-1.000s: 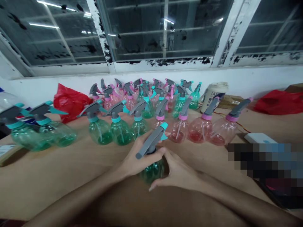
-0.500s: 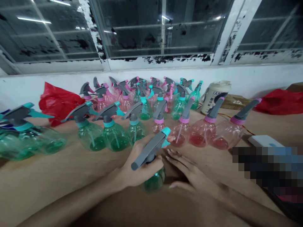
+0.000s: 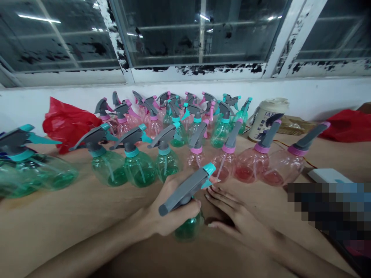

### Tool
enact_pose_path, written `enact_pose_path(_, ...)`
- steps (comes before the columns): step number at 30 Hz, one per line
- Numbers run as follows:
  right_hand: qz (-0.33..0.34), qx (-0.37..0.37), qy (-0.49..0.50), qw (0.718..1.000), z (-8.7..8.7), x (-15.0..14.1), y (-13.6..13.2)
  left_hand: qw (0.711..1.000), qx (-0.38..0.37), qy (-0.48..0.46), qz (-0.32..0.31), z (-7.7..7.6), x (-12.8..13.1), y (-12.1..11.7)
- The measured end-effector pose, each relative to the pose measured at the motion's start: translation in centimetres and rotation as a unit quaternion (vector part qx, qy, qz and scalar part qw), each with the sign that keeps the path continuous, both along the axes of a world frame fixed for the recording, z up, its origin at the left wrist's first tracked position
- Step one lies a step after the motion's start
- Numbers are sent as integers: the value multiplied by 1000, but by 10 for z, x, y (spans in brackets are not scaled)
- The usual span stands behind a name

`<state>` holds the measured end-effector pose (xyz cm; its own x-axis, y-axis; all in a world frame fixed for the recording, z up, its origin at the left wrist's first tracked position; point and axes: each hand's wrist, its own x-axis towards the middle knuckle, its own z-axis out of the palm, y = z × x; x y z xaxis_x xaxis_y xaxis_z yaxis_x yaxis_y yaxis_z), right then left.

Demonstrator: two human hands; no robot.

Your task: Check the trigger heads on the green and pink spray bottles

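Observation:
My left hand (image 3: 171, 208) is closed around the neck of a green spray bottle (image 3: 188, 229) at the front of the table. Its grey head with a teal nozzle points up and to the right, and my palm hides much of the neck. Just right of that bottle, my right hand (image 3: 236, 214) rests low over the tabletop, fingers stretched out, with nothing held. Beyond my hands stands a row of spray bottles: green ones with teal collars (image 3: 142, 172) on the left, pink ones with pink collars (image 3: 249, 168) on the right.
Several more pink and green spray bottles (image 3: 155, 125) crowd along the wall. A red plastic bag (image 3: 68, 123) lies at left, another red bag (image 3: 348, 125) at far right. A cream cup (image 3: 265, 119), a cardboard box (image 3: 297, 129) and a white box (image 3: 330, 175) stand on the right.
The view has shifted slightly. My left hand keeps its hold on the green spray bottle, and my right hand stays outstretched beside it.

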<state>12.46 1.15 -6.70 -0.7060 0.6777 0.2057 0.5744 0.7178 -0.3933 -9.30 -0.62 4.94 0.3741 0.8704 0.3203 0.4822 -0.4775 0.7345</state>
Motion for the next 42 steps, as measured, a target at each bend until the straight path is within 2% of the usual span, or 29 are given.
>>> enact_pose_path(4,-2,2,16,1000,4,0,-1,999,8,-23,-33,6,1,-1)
enact_pose_path(7,-3,5,18,1000,5,0,-2,999,20,-20,-22,8,1,-1)
enact_pose_path(14,0,-2,1,1000,0,2,1,1000,21,-4,-11,1,-3,2)
enact_pose_path(21,-2,-2,-1,1000,-1,2,0,999,-34,15,-32,-7,-3,0)
enact_pose_path(34,-14,-9,-34,999,1,2,-2,999,-1,38,-32,-4,-2,2)
enact_pose_path(37,-13,-10,-50,999,2,2,-1,998,2,13,-55,-6,-2,4)
enact_pose_path(42,-10,-16,-48,999,4,2,-2,992,51,-56,-104,-6,-1,7)
